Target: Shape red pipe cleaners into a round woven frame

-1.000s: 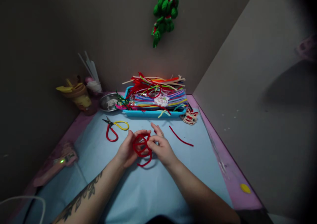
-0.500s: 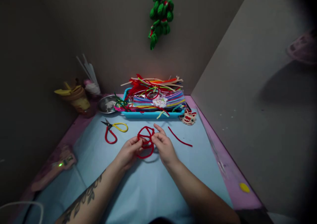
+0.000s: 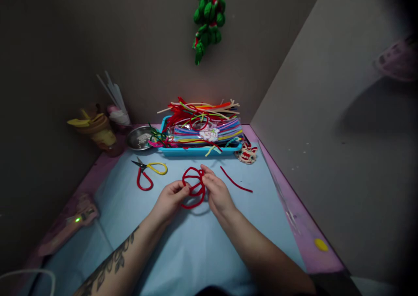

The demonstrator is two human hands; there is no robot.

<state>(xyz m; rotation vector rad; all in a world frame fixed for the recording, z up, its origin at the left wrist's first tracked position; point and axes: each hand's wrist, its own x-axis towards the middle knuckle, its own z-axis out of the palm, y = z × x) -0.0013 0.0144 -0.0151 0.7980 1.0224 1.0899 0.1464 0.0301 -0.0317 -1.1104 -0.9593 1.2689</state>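
Left hand (image 3: pixel 170 196), palm inward: red loops (image 3: pixel 196 186) are pinched at their left by thumb and fingers. Right hand (image 3: pixel 219 195): loops are gripped at their right by fingertips, above the blue sheet (image 3: pixel 196 252). Glue gun (image 3: pixel 85 213) and spread scissors (image 3: pixel 143 167) are laid leftward, tray (image 3: pixel 186 152) beyond, red strip (image 3: pixel 235 183) rightward. Sheet's near half is bordered right by pink tabletop (image 3: pixel 315 260), then wall (image 3: pixel 320 169).

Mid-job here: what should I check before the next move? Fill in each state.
1. Left hand gripping the red wire shape: ok, at its left side.
2. Right hand gripping it: ok, at its right side.
3. Loose red strip apart from both hands: ok, lying on the blue sheet.
4. Scissors closed: not ok, blades apart.
5. Pink glue gun hot: cannot tell; green light lit.
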